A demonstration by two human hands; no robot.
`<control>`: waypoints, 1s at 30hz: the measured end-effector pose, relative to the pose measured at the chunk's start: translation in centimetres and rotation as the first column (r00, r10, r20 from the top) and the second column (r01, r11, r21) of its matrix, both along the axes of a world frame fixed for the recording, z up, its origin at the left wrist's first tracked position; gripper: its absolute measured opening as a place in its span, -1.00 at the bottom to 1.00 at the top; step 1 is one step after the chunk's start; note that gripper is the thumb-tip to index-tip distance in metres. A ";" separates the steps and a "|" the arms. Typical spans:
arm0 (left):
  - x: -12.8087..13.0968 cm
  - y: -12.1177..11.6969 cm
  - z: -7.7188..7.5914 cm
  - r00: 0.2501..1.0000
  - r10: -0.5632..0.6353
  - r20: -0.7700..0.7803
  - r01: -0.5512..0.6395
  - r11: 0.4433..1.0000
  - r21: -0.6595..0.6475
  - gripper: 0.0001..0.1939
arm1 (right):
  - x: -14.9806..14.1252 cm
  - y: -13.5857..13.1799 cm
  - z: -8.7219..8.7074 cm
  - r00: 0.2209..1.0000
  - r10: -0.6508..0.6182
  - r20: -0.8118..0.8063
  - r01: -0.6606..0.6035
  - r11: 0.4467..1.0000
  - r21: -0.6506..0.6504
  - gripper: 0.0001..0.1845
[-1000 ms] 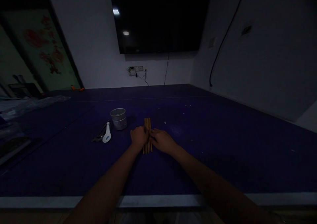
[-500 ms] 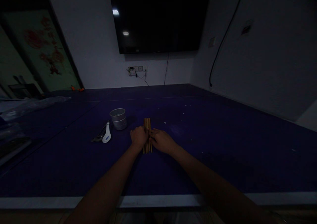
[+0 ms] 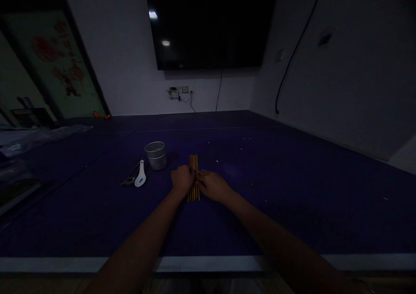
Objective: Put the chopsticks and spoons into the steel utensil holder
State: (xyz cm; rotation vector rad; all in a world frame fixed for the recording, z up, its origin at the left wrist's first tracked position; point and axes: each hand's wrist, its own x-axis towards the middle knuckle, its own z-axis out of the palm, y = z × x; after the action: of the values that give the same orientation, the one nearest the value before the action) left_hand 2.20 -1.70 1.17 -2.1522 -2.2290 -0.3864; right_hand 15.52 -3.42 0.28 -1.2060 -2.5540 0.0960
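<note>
On purple tabletop (image 3: 292, 177), bundled sticks (image 3: 193, 193), fingers (image 3: 203, 172) touching them

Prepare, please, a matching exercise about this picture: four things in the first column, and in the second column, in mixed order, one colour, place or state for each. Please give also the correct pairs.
Things:
1. Sticks
2. Spoon
3. Cup
4. Television

Descriptions:
A. white, with a small blue mark
B. black, high on the wall
C. touched by the left hand and the right hand
D. silver-grey, standing upright

Right pairs: 1-C, 2-A, 3-D, 4-B
</note>
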 end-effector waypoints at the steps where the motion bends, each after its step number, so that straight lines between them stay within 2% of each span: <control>1: 0.0 0.0 0.0 1.000 -0.001 -0.001 0.001 1.000 -0.001 -0.59 | 0.0 0.0 0.0 1.000 0.000 -0.004 0.000 1.000 0.000 -0.67; 30: -0.2 0.2 -0.2 1.000 -0.016 0.001 0.016 1.000 0.000 -0.58 | 0.1 0.5 -0.5 0.999 0.030 -0.034 -0.030 1.000 -0.001 -0.68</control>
State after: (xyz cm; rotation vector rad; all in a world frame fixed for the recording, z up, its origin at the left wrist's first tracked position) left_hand 1.98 -1.55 0.93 -2.1717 -2.2133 -0.3881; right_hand 15.60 -2.89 -0.18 -1.1575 -2.5437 0.1240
